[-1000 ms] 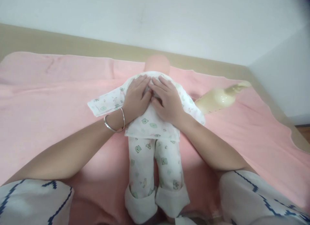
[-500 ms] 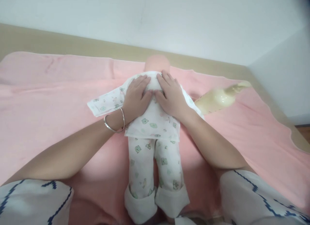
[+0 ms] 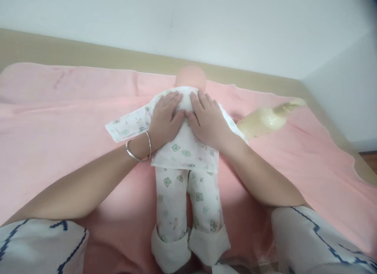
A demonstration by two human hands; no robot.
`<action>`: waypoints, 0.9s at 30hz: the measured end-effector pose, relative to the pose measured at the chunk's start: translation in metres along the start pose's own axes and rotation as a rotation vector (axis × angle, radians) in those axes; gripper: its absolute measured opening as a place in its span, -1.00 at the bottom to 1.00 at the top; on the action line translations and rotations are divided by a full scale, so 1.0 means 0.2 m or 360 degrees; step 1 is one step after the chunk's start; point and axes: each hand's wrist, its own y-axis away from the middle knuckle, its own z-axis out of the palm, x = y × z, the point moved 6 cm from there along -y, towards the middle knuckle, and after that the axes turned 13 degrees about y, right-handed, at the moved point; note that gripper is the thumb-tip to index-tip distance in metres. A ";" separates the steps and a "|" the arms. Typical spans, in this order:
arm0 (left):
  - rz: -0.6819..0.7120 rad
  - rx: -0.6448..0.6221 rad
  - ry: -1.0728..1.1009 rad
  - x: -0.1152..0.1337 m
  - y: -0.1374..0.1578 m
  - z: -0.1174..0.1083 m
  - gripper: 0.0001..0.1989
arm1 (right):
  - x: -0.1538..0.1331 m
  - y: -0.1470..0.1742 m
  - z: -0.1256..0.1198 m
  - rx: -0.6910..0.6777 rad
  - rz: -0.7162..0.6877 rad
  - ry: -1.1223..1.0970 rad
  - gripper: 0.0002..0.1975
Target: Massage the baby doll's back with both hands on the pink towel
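Observation:
A baby doll (image 3: 191, 78) lies with its head away from me, dressed in a white printed top (image 3: 185, 152) and matching trousers (image 3: 172, 203) with turned-up cuffs. Flat on the upper left of the doll's torso rests my left hand (image 3: 166, 118), fingers stretched out, a silver bangle at the wrist. My right hand (image 3: 209, 118) lies flat on the upper right side, its fingers slightly spread. The two thumbs come close together at the middle. The doll's left-hand sleeve (image 3: 128, 124) sticks out sideways; my right hand and forearm partly cover the other one.
A cream pump bottle (image 3: 263, 121) lies on its side to the right of the doll, near the sleeve. Under everything spreads a pink blanket (image 3: 73, 148) on a beige surface (image 3: 88, 50). A white wall (image 3: 188, 26) rises behind.
My right hand has shifted slightly on the doll's torso, its fingers a little further right. My left hand and the doll stay almost as they were.

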 end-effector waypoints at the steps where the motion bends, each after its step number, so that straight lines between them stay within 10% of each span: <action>1: 0.0001 0.0005 0.0006 0.00 0.00 0.00 -0.50 | -0.01 0.01 0.00 0.0003 0.0014 0.0007 -0.38; 21: 0.0036 0.0018 0.0043 -0.01 0.00 0.00 -0.52 | -0.08 0.09 -0.09 0.0085 -0.0014 -0.0263 -0.39; 27: 0.0087 0.0047 0.0076 -0.02 0.00 0.00 -0.51 | -0.06 0.09 -0.08 0.0412 -0.0049 -0.0286 -0.45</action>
